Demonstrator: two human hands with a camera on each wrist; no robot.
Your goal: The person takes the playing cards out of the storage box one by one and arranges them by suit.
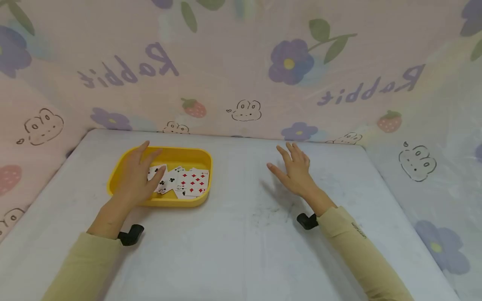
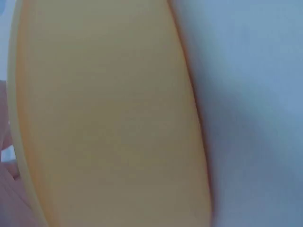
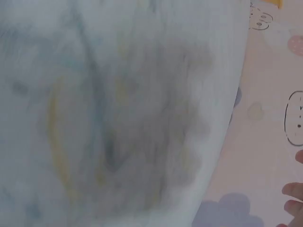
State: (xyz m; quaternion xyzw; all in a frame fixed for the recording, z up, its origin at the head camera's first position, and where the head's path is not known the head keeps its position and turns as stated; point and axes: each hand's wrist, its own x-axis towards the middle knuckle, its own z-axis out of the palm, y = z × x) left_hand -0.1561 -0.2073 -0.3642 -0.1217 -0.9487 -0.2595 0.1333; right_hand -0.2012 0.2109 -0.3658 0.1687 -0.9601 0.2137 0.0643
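A yellow tray [image 1: 192, 202] with rounded corners stands on the left of the table. Playing cards [image 1: 193, 182] lie loosely inside it, a seven of diamonds and some clubs among those facing up. Over the tray's left part is my left hand [image 1: 137, 177], its fingers spread and holding nothing; it hides part of the tray and cards. In the left wrist view the tray's outer wall [image 2: 109, 113] fills much of the picture. My right hand [image 1: 297, 171] is above the table on the right, fingers apart, with nothing in it. Its fingertips [image 3: 294, 191] show at the right wrist view's edge.
The white table [image 1: 233, 251] carries faint smudges near the right hand. Behind it and at both sides hangs a pink cloth [image 1: 226, 62] with flowers, rabbits and lettering. A black wrist mount [image 1: 132, 235] sticks out from the left wrist, another [image 1: 306, 221] from the right.
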